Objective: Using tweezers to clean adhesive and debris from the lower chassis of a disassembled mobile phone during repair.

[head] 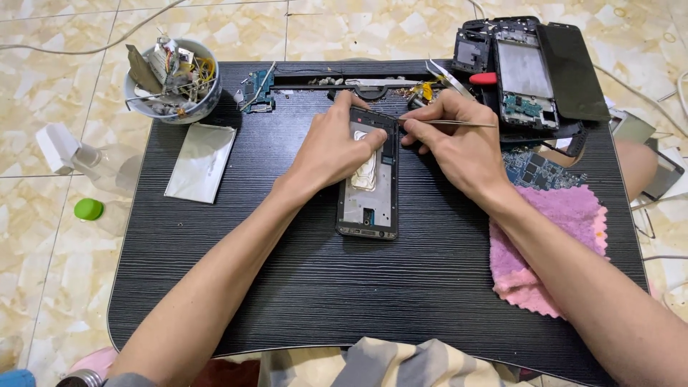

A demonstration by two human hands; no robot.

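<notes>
At the near edge of the dark bench (301, 301), a striped cloth (401, 362) is lying over the person's lap, and both forearms are reaching forward across the wood-grain top. A pink rag (555, 251) is sitting under the right forearm. Further in, an opened phone frame (368, 197) is lying flat in the middle of the bench, its long side running away from the person. The left hand (333, 147) is pressing down on the frame's upper half, fingers curled over its top edge. The right hand (459, 140) is pinching a pair of tweezers (448, 123), whose tips are touching the frame's upper right corner. To the left, a silvery flat pouch (201, 161) is lying on the bench. Beyond the hands, a second taken-apart phone (527, 72) and its dark screen panel (573, 72) are resting at the far right corner, with a green circuit board (534, 168) just in front. A bowl (172, 79) full of small parts is standing at the far left corner.
</notes>
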